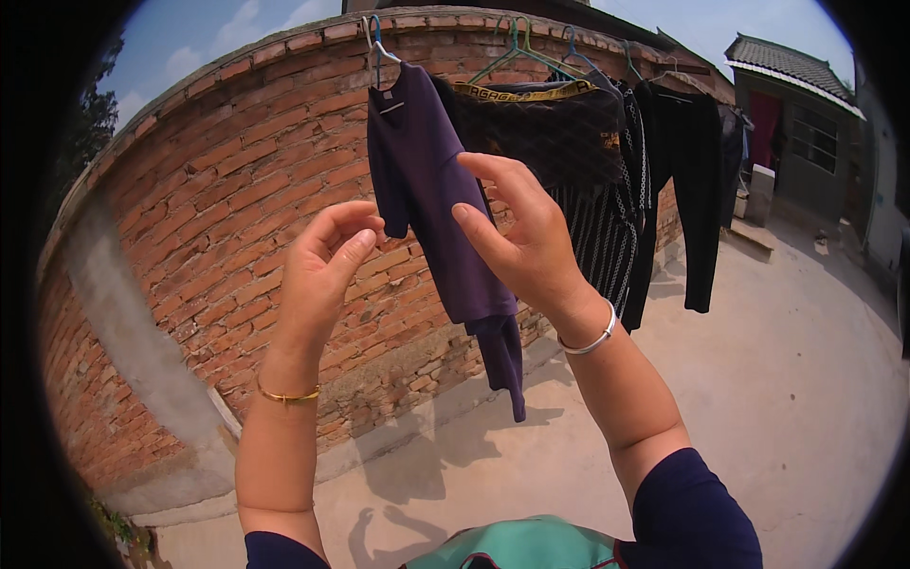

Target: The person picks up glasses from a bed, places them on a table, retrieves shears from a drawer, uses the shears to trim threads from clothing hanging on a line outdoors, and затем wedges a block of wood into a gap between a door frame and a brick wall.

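A purple long-sleeved top (441, 204) hangs from a white hanger (382, 51) in front of a brick wall. My left hand (327, 261) is raised beside its left sleeve, fingers loosely curled and thumb a little apart, with nothing visible in them. The fingertips come close to the sleeve's edge; whether they touch it I cannot tell. On the other side, my right hand (526, 232) is held up before the top with thumb and fingers spread, holding nothing. It covers part of the top's right side.
To the right hang a dark garment with a yellow band (540, 133), striped trousers (602, 228) and black trousers (687, 180); a green hanger (517, 47) shows above. Behind runs the brick wall (237, 199), beside a concrete floor (758, 379). A small tiled-roof building (806, 123) stands far right.
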The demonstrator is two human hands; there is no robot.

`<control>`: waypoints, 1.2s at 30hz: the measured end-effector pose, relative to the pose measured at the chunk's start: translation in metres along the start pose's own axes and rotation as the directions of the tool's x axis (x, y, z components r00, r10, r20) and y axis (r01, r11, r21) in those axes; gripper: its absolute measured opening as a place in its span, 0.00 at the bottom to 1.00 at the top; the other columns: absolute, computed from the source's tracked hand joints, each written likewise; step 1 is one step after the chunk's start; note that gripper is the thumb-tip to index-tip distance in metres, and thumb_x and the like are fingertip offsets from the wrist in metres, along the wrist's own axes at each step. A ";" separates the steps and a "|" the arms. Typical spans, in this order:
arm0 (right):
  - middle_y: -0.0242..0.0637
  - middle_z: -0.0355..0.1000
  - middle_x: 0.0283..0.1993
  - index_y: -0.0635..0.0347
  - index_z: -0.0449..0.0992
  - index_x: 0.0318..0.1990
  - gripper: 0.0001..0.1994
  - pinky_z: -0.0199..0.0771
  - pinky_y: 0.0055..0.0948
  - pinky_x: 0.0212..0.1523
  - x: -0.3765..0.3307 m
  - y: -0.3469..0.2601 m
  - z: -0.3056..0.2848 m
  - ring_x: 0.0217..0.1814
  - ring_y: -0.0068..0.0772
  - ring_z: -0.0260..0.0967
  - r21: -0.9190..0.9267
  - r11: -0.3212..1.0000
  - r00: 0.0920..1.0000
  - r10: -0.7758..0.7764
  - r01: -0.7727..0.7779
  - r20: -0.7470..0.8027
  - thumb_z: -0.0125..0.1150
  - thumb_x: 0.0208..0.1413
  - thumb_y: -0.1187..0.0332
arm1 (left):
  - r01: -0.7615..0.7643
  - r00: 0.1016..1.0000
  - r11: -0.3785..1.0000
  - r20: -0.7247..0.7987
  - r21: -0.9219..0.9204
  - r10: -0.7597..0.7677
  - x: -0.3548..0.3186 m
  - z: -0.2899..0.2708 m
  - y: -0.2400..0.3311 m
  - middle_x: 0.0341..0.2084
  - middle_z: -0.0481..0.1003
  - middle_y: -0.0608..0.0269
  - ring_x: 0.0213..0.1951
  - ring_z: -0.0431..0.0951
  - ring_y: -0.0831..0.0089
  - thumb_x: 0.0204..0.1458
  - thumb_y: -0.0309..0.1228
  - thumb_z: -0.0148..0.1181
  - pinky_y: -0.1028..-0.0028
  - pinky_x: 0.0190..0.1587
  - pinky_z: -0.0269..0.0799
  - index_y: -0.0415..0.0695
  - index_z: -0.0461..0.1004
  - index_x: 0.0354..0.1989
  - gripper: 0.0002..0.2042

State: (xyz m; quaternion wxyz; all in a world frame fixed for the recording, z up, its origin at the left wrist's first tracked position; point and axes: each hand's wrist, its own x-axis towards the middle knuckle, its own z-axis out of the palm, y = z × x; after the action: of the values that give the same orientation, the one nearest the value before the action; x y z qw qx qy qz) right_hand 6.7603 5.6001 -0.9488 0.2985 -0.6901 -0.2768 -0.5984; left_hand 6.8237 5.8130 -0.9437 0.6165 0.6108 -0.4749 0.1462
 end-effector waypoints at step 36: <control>0.49 0.73 0.24 0.66 0.74 0.28 0.16 0.74 0.41 0.35 0.158 0.006 0.237 0.30 0.49 0.73 -0.005 0.974 0.919 -0.212 0.226 0.334 0.53 0.54 0.59 | -0.007 0.613 0.522 -0.409 0.853 0.676 0.152 -0.314 -0.006 0.42 0.71 0.61 0.43 0.72 0.75 0.57 0.36 0.55 0.76 0.43 0.71 0.42 0.64 0.58 0.22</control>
State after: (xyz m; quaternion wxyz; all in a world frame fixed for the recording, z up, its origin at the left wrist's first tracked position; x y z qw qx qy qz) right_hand 6.9419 5.7763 -0.8179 0.1638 -0.7518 -0.3853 -0.5095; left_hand 7.0330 6.0307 -0.7699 0.3657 0.5894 -0.2059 0.6903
